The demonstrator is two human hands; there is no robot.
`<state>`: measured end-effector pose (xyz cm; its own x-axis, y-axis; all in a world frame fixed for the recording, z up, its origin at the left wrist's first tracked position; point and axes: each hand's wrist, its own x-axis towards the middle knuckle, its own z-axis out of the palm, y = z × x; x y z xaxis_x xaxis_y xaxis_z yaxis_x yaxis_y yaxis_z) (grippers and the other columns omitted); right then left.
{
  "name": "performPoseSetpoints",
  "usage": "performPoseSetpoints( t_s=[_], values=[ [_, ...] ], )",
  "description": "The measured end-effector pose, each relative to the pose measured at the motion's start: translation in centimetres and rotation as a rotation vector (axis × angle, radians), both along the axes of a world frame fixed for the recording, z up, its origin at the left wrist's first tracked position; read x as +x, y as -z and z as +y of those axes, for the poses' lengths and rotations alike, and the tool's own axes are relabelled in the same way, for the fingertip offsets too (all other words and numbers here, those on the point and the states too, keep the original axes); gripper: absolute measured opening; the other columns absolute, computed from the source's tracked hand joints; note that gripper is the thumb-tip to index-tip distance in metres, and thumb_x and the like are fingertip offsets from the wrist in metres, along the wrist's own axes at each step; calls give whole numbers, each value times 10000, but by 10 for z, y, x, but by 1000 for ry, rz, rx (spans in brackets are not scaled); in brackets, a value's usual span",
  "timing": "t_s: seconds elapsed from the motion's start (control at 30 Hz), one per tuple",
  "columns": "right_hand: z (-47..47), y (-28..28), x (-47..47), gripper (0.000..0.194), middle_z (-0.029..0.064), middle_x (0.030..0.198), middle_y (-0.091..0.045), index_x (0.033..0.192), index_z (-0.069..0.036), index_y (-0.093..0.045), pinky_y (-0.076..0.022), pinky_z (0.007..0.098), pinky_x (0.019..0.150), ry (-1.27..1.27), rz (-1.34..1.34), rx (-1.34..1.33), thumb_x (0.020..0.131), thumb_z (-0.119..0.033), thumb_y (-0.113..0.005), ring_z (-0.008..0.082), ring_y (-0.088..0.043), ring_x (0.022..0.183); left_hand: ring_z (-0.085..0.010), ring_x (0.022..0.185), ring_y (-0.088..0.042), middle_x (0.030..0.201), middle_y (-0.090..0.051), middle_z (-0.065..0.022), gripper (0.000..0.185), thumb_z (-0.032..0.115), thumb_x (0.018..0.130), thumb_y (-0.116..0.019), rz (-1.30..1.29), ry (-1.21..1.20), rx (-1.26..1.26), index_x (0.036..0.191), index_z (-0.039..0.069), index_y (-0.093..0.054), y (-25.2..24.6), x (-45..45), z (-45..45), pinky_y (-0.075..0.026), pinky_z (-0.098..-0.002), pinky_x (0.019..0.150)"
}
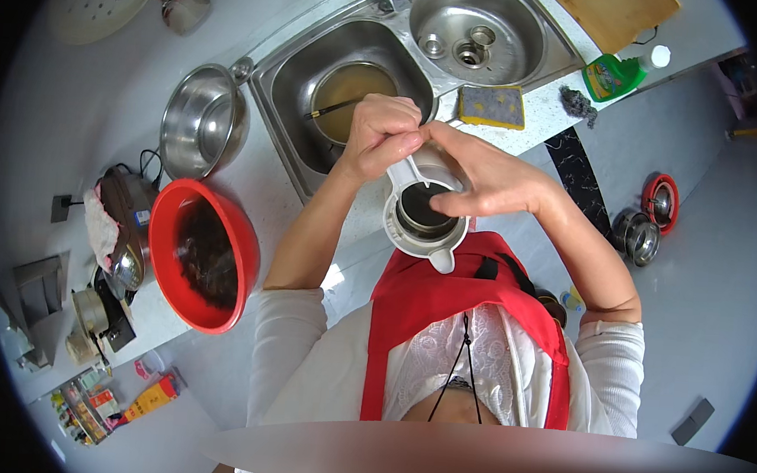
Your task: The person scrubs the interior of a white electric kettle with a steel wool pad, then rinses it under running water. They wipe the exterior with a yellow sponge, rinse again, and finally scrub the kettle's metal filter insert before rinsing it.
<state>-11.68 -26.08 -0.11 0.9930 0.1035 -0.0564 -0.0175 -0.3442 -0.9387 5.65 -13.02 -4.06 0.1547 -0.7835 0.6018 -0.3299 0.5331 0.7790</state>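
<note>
Between my hands, above the counter edge, is a white plastic vessel with a handle and a spout-like tab (389, 221), its dark round mouth towards me. My left hand (384, 136) is closed around the end of its handle. My right hand (486, 168) grips the side of the vessel, with the thumb at its mouth. Just beyond them, the square sink basin (289, 94) contains a round metal bowl of cloudy brown water (355, 85). A thin dark stick-like thing (334, 109) lies across that bowl; its far end is hidden by my left hand.
A sponge (492, 107), a steel wool pad (578, 104) and a green bottle (612, 78) line the counter's right side. The round basin (521, 24) holds small metal parts. At left are a steel bowl (200, 121) and a red basin with dark contents (247, 261).
</note>
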Motion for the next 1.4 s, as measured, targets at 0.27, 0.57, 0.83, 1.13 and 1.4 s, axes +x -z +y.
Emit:
performPoseSetpoints(
  t_s=[0.27,0.57,0.83,1.13,1.4],
  values=[
    [7,26,-11,474,183,1016,-597,1126,25,-444,-460,355,959,346,21,201,708,-36,-661,285,-617,1023,-220,476,-459,507,-505,-89,396,278,816,-574,188,120,2,535,10,-497,24,-22,-45,-361,-352,560],
    [27,44,-30,514,114,1080,-572,1175,-17,-372,-424,311,994,712,-143,621,726,123,-581,189,-573,1072,-214,597,-442,568,-486,-86,421,271,894,-520,207,204,57,572,0,-511,29,-33,-84,-351,-364,619],
    [52,45,-38,694,103,1080,-543,1409,-29,-309,-444,319,922,951,-242,414,781,109,-570,177,-550,1027,-140,865,-539,941,-575,-68,317,301,1032,-545,259,109,238,1021,-11,-604,40,-52,-91,-443,-284,808],
    [39,29,-37,490,158,929,-501,1199,-29,-614,-444,398,726,866,-368,-297,715,-47,-688,290,-495,786,-135,1019,-577,1044,-641,-51,489,450,1083,-398,506,215,482,1094,29,-645,59,-44,-70,-450,-310,946],
    [20,29,-32,290,194,1109,-552,861,-37,-638,-411,489,877,748,-477,-614,594,-132,-695,396,-526,1062,-154,1059,-604,1083,-643,-67,667,607,1044,-326,644,339,556,1272,24,-555,57,-53,-88,-463,-320,974]
  ],
)
